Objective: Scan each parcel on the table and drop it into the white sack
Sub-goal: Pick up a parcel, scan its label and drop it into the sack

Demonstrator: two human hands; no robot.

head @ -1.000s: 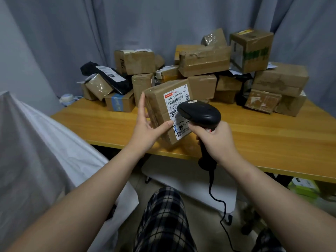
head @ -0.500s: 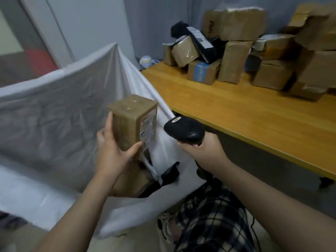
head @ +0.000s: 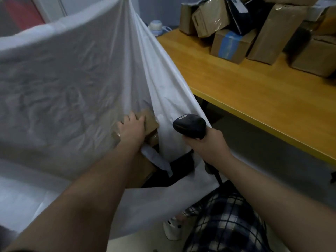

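Sack (head: 72, 79) stands left of table (head: 254, 99), its rt wall beside the tabletop's left edge. One parcel (head: 151, 120) sits inside the sack opening, w/ left hand (head: 131, 128) on it. Right hand (head: 205, 144) w/ scanner (head: 190, 125) is just rt of the sack, in front of the tabletop's front edge. Other parcels (head: 263, 30) piled along the tabletop's back edge, well apart from the sack opening.

Dark plaid trousers (head: 227, 226), wht shoe (head: 171, 231)
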